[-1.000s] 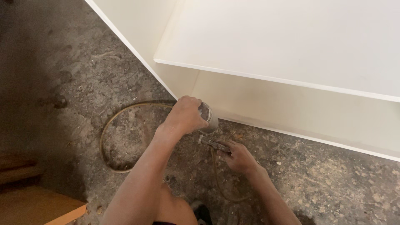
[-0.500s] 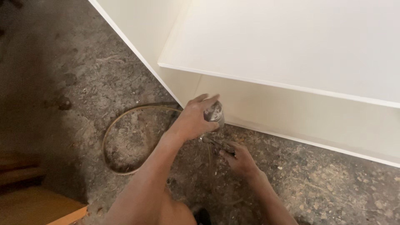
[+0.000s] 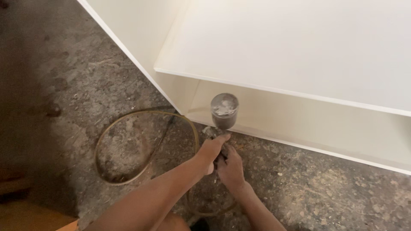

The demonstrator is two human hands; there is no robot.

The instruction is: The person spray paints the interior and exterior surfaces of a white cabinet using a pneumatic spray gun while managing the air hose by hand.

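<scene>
In the head view, the body of the spray gun [image 3: 218,139] is largely hidden by the left hand [image 3: 209,152] and right hand [image 3: 230,167], both grips clamped on it above the gritty concrete floor [image 3: 85,77]. Its dusty round cup [image 3: 224,110] is seen before the smooth cream cabinet [image 3: 299,64]; a looped hose [image 3: 128,145] lies beside

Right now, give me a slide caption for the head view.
Both hands, left hand and right hand, grip a spray gun beside a cream cabinet.
</scene>
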